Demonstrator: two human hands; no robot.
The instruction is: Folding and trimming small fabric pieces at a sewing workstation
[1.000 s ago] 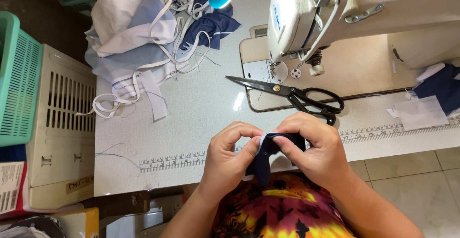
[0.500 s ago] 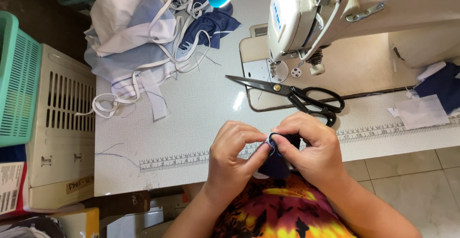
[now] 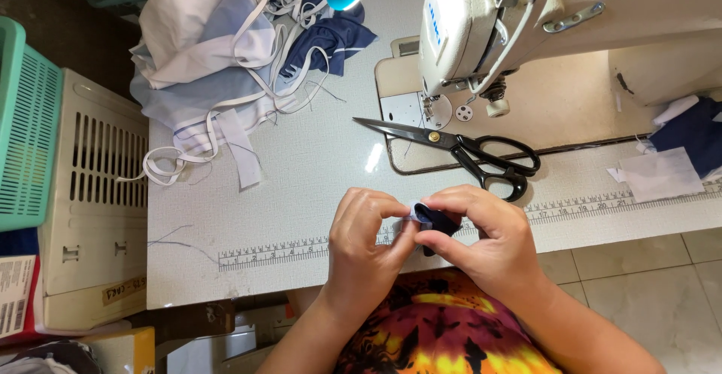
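white label (image 3: 15, 293) btm left, tan sticker (image 3: 124, 290) on crate

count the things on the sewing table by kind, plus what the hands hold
sewing machine: 1
scissors: 1
fabric heap with white straps: 1
loose cloth scraps at the right edge: 1 cluster
small dark blue fabric piece, pinched by left hand and right hand: 1
total: 5

On my bench (image 3: 301, 186), scissors (image 3: 459, 148) lie before the sewing machine (image 3: 511, 20); the fabric pile (image 3: 226, 58) sits far left, both hands near the front edge.
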